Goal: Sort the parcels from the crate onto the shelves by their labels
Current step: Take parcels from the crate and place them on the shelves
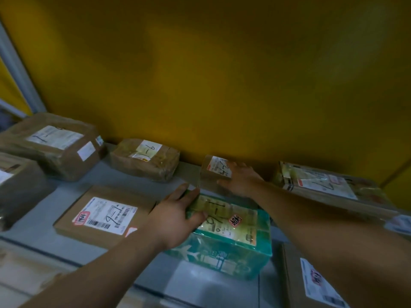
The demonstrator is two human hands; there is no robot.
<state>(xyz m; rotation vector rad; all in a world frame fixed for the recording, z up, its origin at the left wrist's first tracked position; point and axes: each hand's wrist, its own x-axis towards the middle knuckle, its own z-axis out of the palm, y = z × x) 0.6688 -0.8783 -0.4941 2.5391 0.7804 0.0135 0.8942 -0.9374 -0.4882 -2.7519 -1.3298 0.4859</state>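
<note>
A green printed box (pixel 235 245) with a yellowish label marked by hand lies on the grey shelf (pixel 66 192) at the centre. My left hand (pixel 175 216) rests on its left top edge, fingers straight along the edge and thumb on the label. Behind it stands a small brown parcel (pixel 211 172) with a white label. My right hand (pixel 240 181) lies flat over that parcel's right side, fingers spread.
More brown parcels with handwritten labels lie around: a flat one (pixel 104 216) at the left front, a taped one (pixel 144 160) behind it, a big one (pixel 53 145) far left, a flat packet (pixel 322 183) right. A yellow wall (pixel 211 74) backs the shelf.
</note>
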